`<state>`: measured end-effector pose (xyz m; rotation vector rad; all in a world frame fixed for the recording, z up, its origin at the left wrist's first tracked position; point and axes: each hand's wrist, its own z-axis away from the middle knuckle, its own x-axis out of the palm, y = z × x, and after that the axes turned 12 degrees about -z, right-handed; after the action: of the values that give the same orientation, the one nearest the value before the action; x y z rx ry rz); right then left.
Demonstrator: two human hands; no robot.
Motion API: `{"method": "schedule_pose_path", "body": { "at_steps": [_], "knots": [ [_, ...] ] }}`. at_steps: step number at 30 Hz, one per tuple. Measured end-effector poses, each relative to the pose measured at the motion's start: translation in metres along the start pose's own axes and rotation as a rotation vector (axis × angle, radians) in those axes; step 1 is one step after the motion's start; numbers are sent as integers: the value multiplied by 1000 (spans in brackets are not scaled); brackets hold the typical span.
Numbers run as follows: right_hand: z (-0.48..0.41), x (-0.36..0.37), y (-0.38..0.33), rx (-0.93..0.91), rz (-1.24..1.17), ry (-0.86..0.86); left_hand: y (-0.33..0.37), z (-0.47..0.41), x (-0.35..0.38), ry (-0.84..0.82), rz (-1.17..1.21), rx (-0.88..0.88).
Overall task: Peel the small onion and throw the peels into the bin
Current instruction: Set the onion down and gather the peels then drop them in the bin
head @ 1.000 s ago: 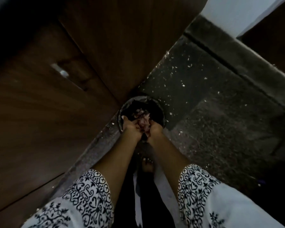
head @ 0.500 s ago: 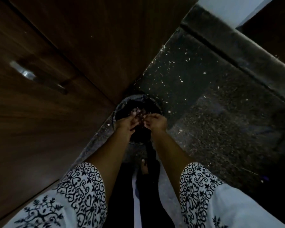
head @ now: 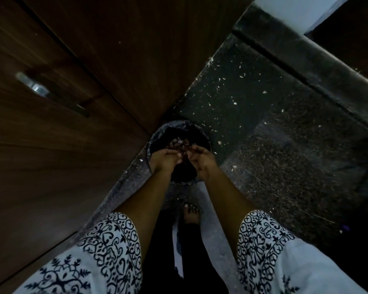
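Peels: a heap of pale and purplish onion peels (head: 180,143) lies inside the bin, just past the fingertips of both hands. The light is dim and detail is poor.
Bin: a small round bin (head: 156,137) with a dark liner stands on the floor, tucked against the corner of a cabinet.
Left hand: the left hand (head: 164,159) hangs over the near rim, fingers loosely bent and pointing inward. No clump shows in it.
Right hand: the right hand (head: 202,161) hangs beside it, a little apart, fingers loosely bent. Nothing is visibly gripped.
What changed: a second ago the two hands were pressed together around a clump of peels above the bin. Now they have parted, the clump is gone from between them, and the peels lie in the bin.
Meaning for the task: the throwing-away step looks done or nearly done. Small scraps may still cling to the fingers, though that cannot be told here.
Onion: not in view, so whether it is fully peeled cannot be told.
Floor: the dark speckled stone floor (head: 274,158) carries scattered pale flecks around the bin, one just beside its left rim. If those are peel, they would still need picking up.
Surroundings: a brown wooden cabinet (head: 83,158) with a metal handle (head: 37,89) is at left, a bare foot (head: 191,214) is below the bin, and white sleeves (head: 115,240) with black patterning are nearest.
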<state>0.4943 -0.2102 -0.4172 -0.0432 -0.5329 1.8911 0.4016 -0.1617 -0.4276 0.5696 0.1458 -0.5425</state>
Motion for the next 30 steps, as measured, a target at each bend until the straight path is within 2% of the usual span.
{"method": "schedule_pose_path", "body": {
  "at_steps": [2, 4, 5, 7, 8, 9, 10, 11, 12, 15, 18, 20, 23, 25, 28, 30],
  "knots": [
    [2, 2, 3, -21, -40, 33, -3, 11, 1, 69, -244, 146],
    [4, 2, 3, -9, -87, 24, -13, 16, 1, 208, -507, 421],
    [2, 1, 3, 9, -123, 1, -18, 17, 2, 206, -583, 576],
    [1, 1, 3, 73, -243, -85, -30, 15, 3, 60, -828, 805],
    [-1, 0, 3, 96, -300, -111, -36, 14, 3, -12, -984, 788],
    [-4, -2, 3, 111, -352, -117, -42, 12, 3, -45, -1053, 649],
    [-5, -2, 1, 107, -396, -102, -42, 13, 1, -66, -1057, 423],
    [-3, -2, 0, 96, -438, -95, -44, 8, 0, -84, -983, 197],
    [-3, -2, -1, 80, -452, -77, -42, 8, -2, -99, -845, 62],
    [4, 2, 0, 44, -379, -64, -30, 6, 0, -141, -264, 67],
    [10, 4, 4, -52, -198, -1, -11, 15, -1, -171, 204, -77],
    [12, 5, 4, -103, -100, 72, -3, 14, -2, -130, 313, -115],
    [15, 7, 5, -204, 122, 161, -2, 9, -4, 20, 294, -138],
    [13, 6, 5, -259, 199, 197, -2, 15, -3, -69, 284, -130],
    [16, 6, 4, -201, 242, 62, -1, 25, -4, -140, 371, -77],
    [23, 4, 6, -231, 335, -53, 2, 34, -7, -142, 434, -25]
  ]
}}
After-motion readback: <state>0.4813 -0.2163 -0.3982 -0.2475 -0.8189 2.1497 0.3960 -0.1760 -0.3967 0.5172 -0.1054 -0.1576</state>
